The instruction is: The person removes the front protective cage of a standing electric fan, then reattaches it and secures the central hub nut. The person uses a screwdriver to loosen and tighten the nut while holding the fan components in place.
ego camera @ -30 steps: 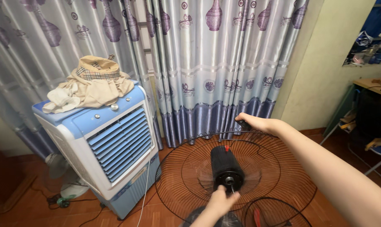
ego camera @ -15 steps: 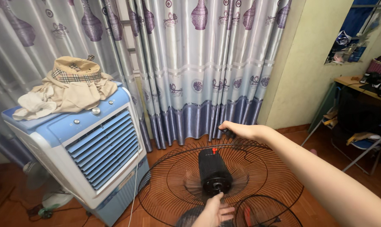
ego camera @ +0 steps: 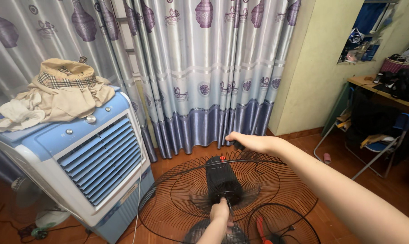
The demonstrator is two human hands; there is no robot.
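Observation:
A black fan motor (ego camera: 221, 180) stands in the middle of a large black wire fan guard (ego camera: 276, 180) that lies tilted over the floor. My left hand (ego camera: 220, 212) is closed around the motor's near end, at the shaft. My right hand (ego camera: 249, 142) reaches across and grips the far top rim of the guard, close to the curtain. A second, smaller wire guard (ego camera: 299, 217) lies at the bottom right with a red tool handle (ego camera: 261, 226) inside it.
A blue and white air cooler (ego camera: 91, 171) stands at the left with a beige cloth and hat (ego camera: 60, 92) on top. Patterned curtains (ego camera: 200, 68) hang behind. A folding chair (ego camera: 376, 140) and a cluttered desk (ego camera: 394, 88) stand at the right. Another fan (ego camera: 28, 208) sits low at the left.
The view has shifted left and down, so the cooler and the guard sit further right. Both hands keep their hold on the motor and the guard rim.

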